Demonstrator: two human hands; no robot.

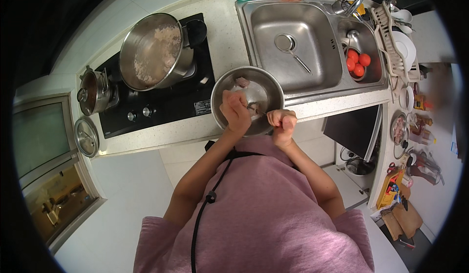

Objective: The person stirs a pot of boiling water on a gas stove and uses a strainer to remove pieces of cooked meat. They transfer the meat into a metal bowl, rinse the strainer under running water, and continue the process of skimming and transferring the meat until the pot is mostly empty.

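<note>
A steel bowl (pixel 271 86) sits at the counter's front edge, between the hob and the sink. In it lies a lump of meat (pixel 242 82) near the far side, with another piece of meat (pixel 254 108) between the hands. My left hand (pixel 235 111) is over the bowl's left half, its fingers curled; what they hold, if anything, is hidden. At the bowl's right rim, my right hand (pixel 283 123) is closed around the end of a thin utensil, which reaches into the bowl towards the meat piece; its kind is unclear.
A large steel pot (pixel 126 53) with cloudy, foamy liquid stands on the black hob (pixel 161 106), beside a smaller lidded pot (pixel 96 93). Right of the bowl, the steel sink (pixel 293 78) holds a small strainer (pixel 289 45); tomatoes (pixel 359 66) lie in its side basin. A dish rack (pixel 384 34) stands beyond.
</note>
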